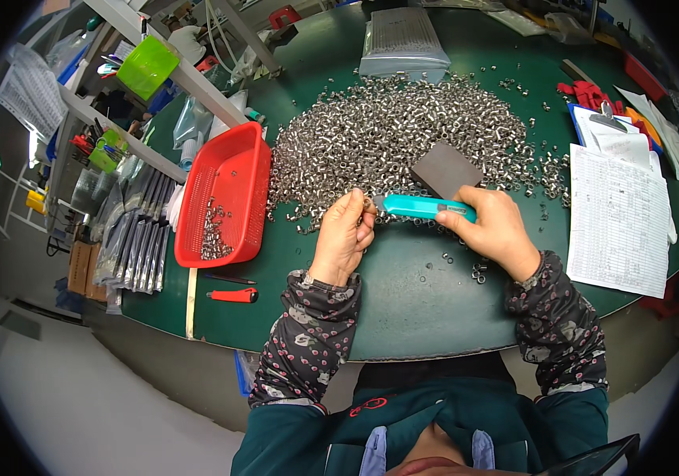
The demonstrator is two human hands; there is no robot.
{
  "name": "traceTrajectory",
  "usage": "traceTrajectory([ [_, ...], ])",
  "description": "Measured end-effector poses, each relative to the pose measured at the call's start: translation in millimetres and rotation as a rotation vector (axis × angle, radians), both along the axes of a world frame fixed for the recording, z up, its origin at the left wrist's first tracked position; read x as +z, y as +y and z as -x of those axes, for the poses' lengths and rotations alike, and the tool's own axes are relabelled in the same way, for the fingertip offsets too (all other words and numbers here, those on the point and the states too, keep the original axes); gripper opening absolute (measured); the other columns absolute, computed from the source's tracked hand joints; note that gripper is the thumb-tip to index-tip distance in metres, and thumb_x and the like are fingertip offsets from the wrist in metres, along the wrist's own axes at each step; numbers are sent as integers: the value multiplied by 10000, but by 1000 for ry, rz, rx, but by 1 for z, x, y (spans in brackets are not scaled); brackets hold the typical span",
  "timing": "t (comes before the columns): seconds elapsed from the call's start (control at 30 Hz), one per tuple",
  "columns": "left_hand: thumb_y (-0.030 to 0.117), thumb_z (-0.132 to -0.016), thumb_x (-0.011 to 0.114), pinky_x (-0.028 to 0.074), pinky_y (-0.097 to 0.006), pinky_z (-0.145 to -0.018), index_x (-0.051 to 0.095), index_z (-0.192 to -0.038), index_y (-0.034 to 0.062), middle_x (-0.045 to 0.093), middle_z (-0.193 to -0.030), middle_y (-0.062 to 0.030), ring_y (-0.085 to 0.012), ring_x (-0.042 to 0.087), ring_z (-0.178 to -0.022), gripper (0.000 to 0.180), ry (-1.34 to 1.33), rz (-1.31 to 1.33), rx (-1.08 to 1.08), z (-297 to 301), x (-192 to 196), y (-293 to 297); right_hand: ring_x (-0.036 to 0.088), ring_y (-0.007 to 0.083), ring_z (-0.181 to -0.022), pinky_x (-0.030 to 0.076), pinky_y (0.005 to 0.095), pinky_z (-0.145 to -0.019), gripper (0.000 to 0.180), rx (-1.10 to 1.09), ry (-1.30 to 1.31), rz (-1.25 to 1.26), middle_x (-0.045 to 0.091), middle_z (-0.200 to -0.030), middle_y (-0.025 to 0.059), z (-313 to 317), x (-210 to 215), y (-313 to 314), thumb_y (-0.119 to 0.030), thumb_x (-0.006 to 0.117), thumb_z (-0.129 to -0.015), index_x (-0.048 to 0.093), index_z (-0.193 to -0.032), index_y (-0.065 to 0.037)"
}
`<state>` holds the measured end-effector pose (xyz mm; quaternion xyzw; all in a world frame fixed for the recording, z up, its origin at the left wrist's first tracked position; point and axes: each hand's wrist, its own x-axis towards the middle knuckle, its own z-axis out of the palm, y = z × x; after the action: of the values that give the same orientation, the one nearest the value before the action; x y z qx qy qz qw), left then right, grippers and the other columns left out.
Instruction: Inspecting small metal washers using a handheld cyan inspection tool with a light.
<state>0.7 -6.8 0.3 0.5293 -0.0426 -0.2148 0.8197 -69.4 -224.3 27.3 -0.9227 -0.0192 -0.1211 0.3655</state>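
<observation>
My right hand [495,226] is closed around the handle of a teal utility knife [415,206], whose tip points left. At that tip, my left hand [341,232] pinches a small metal ring [369,205]; fingers partly cover it, and whether the blade sits inside or against it cannot be made out. Just beyond both hands spreads a broad heap of small shiny metal rings [371,131]. A dark grey rectangular block [446,169] lies at the heap's near right edge, close to the right hand. Several loose rings [478,274] are scattered below the right wrist.
Left of the heap stands a red plastic basket [258,198] with some rings inside. Nearer lie a red cutter [233,296] and a thin dark pen-like tool [230,279]. Printed sheets [619,218] and a clipboard flank the right. A bagged stack [404,38] sits behind the heap.
</observation>
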Motion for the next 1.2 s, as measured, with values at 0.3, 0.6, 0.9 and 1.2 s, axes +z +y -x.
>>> traceTrajectory([
  [0.3, 341, -941, 401, 212, -158, -335, 489, -761, 73, 456, -601, -21, -46, 294, -413, 334, 70, 83, -128, 0, -1, 3, 579, 321, -596, 434, 406, -545, 363, -7, -86, 20, 575, -627, 147, -1, 0, 1, -392, 637, -741, 605, -726, -30],
  [0.6, 359, -937, 411, 214, -160, -343, 505, -769, 65, 449, -595, -12, -41, 305, -406, 351, 146, 107, -79, 3, 2, 2, 556, 318, -556, 412, 394, -502, 357, -60, -152, -29, 551, -611, 143, -2, -1, -3, -373, 656, -736, 567, -692, -30],
  [0.9, 133, -827, 600, 353, -217, -425, 523, -766, 49, 488, -621, -10, -89, 471, -523, 129, -732, -587, 82, 23, 22, -11, 553, 321, -558, 409, 383, -498, 353, -118, -195, -73, 549, -604, 137, -3, 3, -9, -378, 662, -724, 572, -688, -39],
  [1.2, 129, -744, 640, 427, -308, -474, 499, -718, 68, 491, -632, -53, -190, 541, -560, 156, -1563, -1148, 85, 31, 21, 4, 562, 278, -547, 416, 361, -498, 358, -125, -214, -107, 558, -603, 109, -7, 5, -14, -412, 653, -736, 608, -725, -58],
])
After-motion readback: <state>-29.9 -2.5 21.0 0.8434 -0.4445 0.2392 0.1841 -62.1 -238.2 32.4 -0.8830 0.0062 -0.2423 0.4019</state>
